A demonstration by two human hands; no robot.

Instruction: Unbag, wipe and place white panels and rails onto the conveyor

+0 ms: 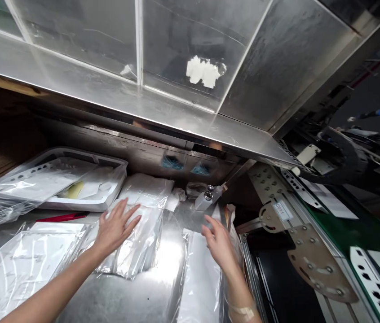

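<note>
2 bare arms (pixel 72 276) reach forward; left hand (pixel 114 229) palm down, fingers (pixel 131 224) spread; right hand (pixel 220 240) loosely bent.

On the metal table (pixel 109 298), clear bags (pixel 38 251) are laid left, a bag pile (pixel 143 235) mid-table, a long bag (pixel 201 278) right; a red tool (pixel 62 217) and tray (pixel 85 205) are placed beyond at left, a bottle (pixel 203 202) far right.

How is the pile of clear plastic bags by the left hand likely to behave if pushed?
The clear plastic bags would probably slide over one another, since they look glossy. They seem floppy, given the wrinkles, and unlikely to tip, lying flat.
</note>
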